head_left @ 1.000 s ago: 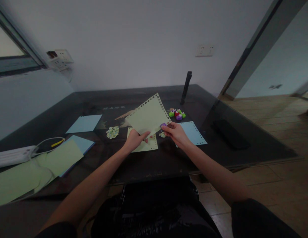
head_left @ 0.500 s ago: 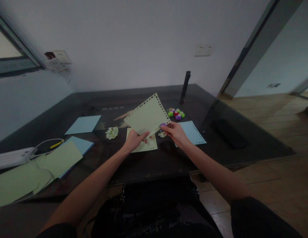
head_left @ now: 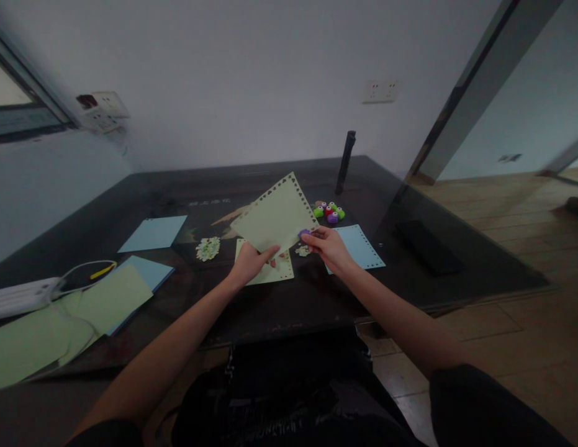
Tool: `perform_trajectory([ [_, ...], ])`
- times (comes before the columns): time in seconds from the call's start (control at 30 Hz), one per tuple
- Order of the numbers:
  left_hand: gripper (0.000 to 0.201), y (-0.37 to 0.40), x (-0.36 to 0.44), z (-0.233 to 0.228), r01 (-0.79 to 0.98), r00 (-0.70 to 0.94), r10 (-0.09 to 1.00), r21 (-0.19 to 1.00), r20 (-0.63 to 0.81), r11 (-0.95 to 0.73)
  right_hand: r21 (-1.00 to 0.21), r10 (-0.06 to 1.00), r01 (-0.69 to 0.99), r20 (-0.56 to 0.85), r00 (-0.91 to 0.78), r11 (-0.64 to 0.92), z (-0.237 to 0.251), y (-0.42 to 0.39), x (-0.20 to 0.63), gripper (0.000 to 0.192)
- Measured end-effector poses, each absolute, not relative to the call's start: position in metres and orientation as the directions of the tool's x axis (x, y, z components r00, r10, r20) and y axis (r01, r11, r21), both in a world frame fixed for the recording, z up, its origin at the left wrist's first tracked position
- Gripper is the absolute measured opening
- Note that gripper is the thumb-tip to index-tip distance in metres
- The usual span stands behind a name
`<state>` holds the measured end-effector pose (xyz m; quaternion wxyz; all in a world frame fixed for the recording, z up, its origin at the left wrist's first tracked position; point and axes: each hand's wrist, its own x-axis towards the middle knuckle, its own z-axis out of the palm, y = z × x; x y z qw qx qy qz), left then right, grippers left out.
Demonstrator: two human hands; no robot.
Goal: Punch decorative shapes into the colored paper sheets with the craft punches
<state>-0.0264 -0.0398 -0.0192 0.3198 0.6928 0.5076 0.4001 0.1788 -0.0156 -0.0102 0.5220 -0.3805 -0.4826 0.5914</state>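
Observation:
My left hand (head_left: 249,262) pinches the lower corner of a pale green paper sheet (head_left: 274,214) and holds it tilted above the dark table (head_left: 251,304). Small holes run along the sheet's upper and right edges. My right hand (head_left: 328,246) grips a small purple paper punch (head_left: 304,234) pressed onto the sheet's lower right edge. Under the hands lies a second green punched sheet (head_left: 270,273). A small heap of paper bits (head_left: 302,251) sits beside my right hand.
A cluster of coloured punches (head_left: 329,212) and a blue punched sheet (head_left: 361,246) lie right of the hands. A pile of cut-outs (head_left: 208,248), blue sheets (head_left: 153,233), green sheets (head_left: 107,299) and a white power strip (head_left: 18,297) lie left. A black post (head_left: 344,162) stands behind.
The camera has shifted slightly; both hands stay on the green sheet with the punch at the same edge.

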Motion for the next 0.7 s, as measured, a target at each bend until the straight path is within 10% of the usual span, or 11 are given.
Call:
perform_trajectory([
  [0.7,0.034,-0.042,-0.020,-0.016,0.484,0.189,0.962,0.834,0.196,-0.265,-0.974,0.977,-0.221,0.093,-0.190,0.049,-0.012,-0.004,0.188,0.035],
])
